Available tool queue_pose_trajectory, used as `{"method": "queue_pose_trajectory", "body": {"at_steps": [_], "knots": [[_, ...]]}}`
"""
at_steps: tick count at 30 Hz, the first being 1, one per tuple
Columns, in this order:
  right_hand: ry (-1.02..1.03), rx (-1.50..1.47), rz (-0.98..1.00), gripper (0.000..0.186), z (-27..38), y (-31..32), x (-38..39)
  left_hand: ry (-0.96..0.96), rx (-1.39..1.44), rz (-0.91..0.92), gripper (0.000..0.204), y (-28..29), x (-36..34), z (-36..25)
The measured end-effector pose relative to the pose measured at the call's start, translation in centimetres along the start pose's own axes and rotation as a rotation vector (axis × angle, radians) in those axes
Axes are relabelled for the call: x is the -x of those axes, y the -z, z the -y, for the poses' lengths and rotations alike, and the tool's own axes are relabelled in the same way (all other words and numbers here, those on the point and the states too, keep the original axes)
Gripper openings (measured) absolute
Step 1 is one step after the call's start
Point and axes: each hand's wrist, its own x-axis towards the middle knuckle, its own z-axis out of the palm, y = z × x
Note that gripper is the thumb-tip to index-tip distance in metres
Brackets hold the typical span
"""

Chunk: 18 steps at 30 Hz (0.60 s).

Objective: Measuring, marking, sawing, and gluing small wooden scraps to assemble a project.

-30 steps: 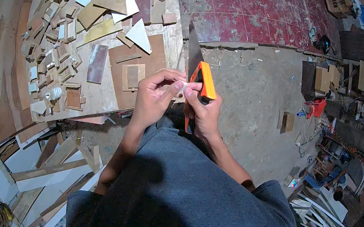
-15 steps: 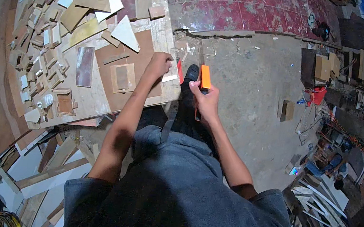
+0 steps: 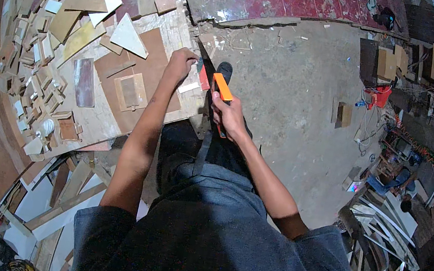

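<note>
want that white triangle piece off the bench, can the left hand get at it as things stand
Probably yes. The left hand rests on the brown board, and the white triangle lies on top of the scraps just beyond it, uncovered, with nothing between them. The right hand holds the orange tool.

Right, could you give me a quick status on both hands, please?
Left hand fisted on board. Right hand gripping orange tool. Scraps crowd the bench.

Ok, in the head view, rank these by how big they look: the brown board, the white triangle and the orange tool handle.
1. brown board, clearly largest.
2. white triangle.
3. orange tool handle, smallest, though it sits nearer the camera in the right hand, so its true size is unsure.
</note>
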Motion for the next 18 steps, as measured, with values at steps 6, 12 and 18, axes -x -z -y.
{"method": "queue_pose_trajectory", "body": {"at_steps": [6,12,18], "knots": [[0.024,-0.154,0.024,0.023,0.2,-0.7,-0.5,0.007,-0.114,-0.054,0.015,-0.2,-0.1,0.1],[0.072,-0.221,0.088,0.022,1.0,-1.3,-0.6,0.248,-0.003,-0.095,0.014,0.1,0.5,-1.5],[0.073,-0.119,0.101,0.023,0.9,-2.2,-0.8,0.302,0.038,-0.175,0.011,-0.3,0.8,-1.6]]}}
